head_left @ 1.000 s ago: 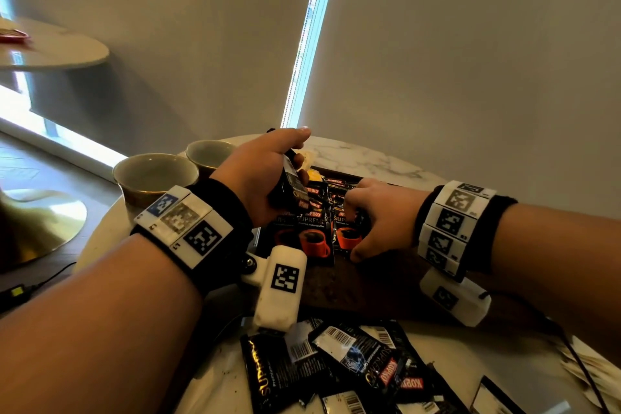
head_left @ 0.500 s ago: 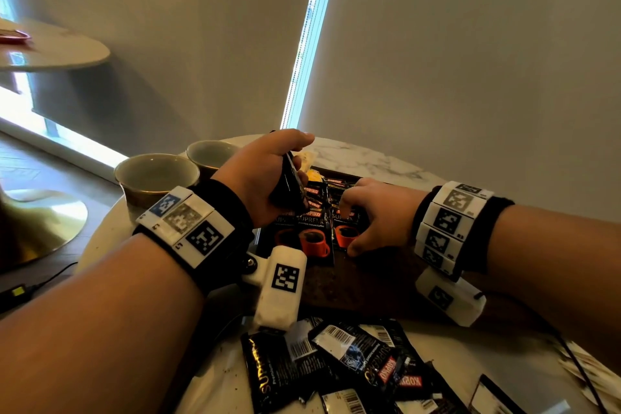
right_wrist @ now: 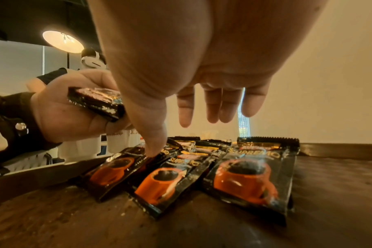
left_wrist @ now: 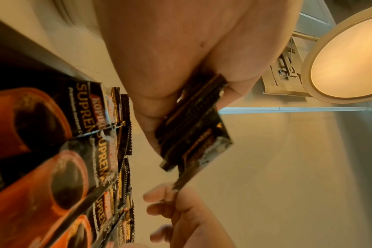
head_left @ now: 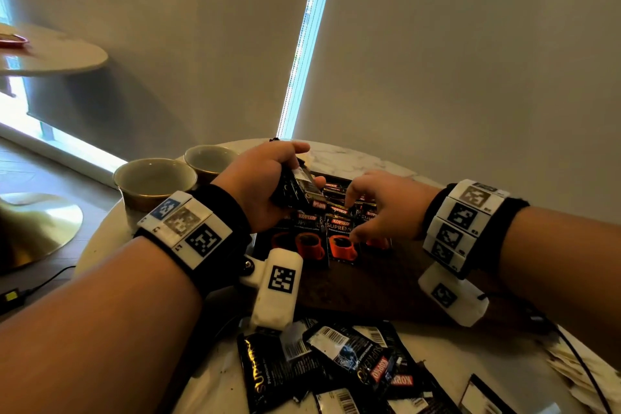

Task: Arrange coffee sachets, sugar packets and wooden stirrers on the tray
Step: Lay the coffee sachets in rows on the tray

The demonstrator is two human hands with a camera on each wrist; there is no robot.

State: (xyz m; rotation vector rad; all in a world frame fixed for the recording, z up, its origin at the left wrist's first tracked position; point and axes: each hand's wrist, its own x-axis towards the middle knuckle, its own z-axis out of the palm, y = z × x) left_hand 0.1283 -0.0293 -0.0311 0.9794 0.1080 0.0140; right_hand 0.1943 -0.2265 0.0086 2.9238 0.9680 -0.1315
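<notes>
Left hand: your left hand (head_left: pixel 258 185) is raised over the tray's 10 o'clock corner, fingers and thumb curled tight round a small stack of coffee sachets (head_left: pixel 297 190), which is held tilted and clear of the tray.
Right hand: your right hand (head_left: pixel 383 205) hovers over the laid-out row with its fingers (right_wrist: pixel 212 107) loosely spread and pointing down, gripping nothing; the thumb tip touches one sachet in the row.
Tray: a dark wooden tray (head_left: pixel 363 282) sits at the middle of the round marble bench (head_left: pixel 349 158).
Sachets on tray: black sachets with orange cup pictures (head_left: pixel 339 239) lie flat and overlapping, side by side, in the tray's 12 o'clock half.
Loose sachets: a heap of black sachets (head_left: pixel 339 370) lies on the bench at 6 o'clock, just outside the tray.
Sugar packets: pale paper packets (head_left: pixel 578 370) lie at 4 o'clock on the bench edge; you cannot tell their print.
Cups: two empty cups (head_left: pixel 154 178) stand at 10 o'clock, beside the tray.
</notes>
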